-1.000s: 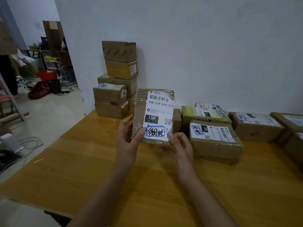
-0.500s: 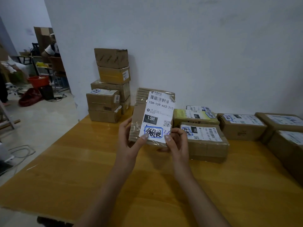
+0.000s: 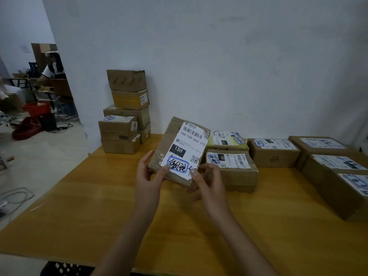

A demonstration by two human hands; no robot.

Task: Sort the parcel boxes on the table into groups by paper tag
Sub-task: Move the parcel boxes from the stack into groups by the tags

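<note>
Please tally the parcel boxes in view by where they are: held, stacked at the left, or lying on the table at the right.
Held box: 1
Stacked boxes: 6
Lying boxes: 7, the far-right ones partly cut off
Total: 14

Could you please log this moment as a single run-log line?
left hand: holding parcel | right hand: holding parcel | parcel: lifted, tag facing camera | table: boxes remain

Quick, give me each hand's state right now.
Left hand: closed on the held parcel box, gripping its lower left edge.
Right hand: closed on the same box's lower right corner.
</note>
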